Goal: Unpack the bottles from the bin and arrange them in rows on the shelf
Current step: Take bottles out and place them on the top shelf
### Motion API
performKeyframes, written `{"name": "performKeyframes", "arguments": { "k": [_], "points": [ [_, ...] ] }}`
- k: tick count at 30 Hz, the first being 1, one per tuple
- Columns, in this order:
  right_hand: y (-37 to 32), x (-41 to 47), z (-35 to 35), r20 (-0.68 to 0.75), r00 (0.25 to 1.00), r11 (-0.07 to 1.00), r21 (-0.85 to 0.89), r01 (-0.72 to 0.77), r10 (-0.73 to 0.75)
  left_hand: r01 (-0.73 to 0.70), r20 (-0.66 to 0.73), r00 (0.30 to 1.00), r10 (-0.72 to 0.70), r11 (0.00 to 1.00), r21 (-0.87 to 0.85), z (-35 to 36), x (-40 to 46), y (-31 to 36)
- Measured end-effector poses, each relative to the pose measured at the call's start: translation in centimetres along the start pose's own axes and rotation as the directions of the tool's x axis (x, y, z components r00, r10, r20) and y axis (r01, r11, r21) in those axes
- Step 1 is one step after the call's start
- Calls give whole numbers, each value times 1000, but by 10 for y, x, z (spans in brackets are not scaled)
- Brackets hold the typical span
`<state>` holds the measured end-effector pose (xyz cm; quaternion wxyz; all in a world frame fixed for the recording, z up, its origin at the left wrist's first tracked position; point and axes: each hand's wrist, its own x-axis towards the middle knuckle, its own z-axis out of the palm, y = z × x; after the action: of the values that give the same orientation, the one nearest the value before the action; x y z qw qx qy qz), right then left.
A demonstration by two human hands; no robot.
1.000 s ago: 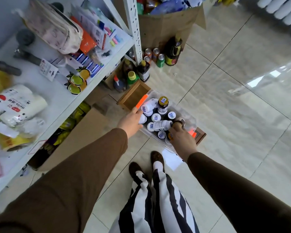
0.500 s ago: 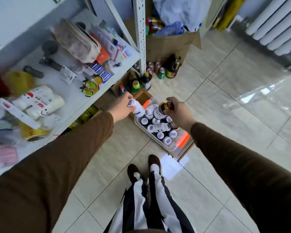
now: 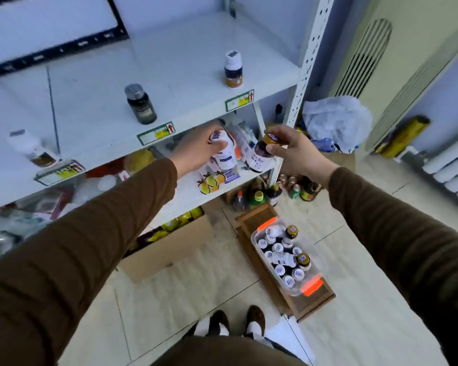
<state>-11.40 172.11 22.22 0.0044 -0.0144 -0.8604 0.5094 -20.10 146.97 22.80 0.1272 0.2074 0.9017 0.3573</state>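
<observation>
White bottle point(image 3: 224, 151) gripped in our left hand point(image 3: 196, 151), dark bottle point(image 3: 259, 157) pinched by its cap in our right hand point(image 3: 294, 151), both just below the shelf point(image 3: 185, 75); we should lift clear of its edge and set each upright in line with those standing.

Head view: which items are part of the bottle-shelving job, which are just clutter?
Job:
left hand gripping white bottle
right hand pinching dark bottle
bin
shelf
three bottles already placed

Clutter:
cardboard box
plastic bag
floor bottles
</observation>
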Motion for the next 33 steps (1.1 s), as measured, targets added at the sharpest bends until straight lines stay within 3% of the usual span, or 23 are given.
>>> {"name": "performKeyframes", "arguments": {
  "k": [5,13,22,33],
  "points": [
    [-64,16,7,111,990,995,38,88,-92,-2,-155,988,5,1000,15,-53,-38,14],
    [-144,31,70,242,927,944,-90,317,-288,79,-325,943,-72,997,10,-115,-112,-10],
    [-249,23,202,418,778,842,-54,537,-470,204,-506,849,-154,978,44,-211,-239,-80],
    [-392,-18,403,451,673,770,54,636,-587,264,-628,760,-166,962,65,-347,-405,-201]
  ]
}}
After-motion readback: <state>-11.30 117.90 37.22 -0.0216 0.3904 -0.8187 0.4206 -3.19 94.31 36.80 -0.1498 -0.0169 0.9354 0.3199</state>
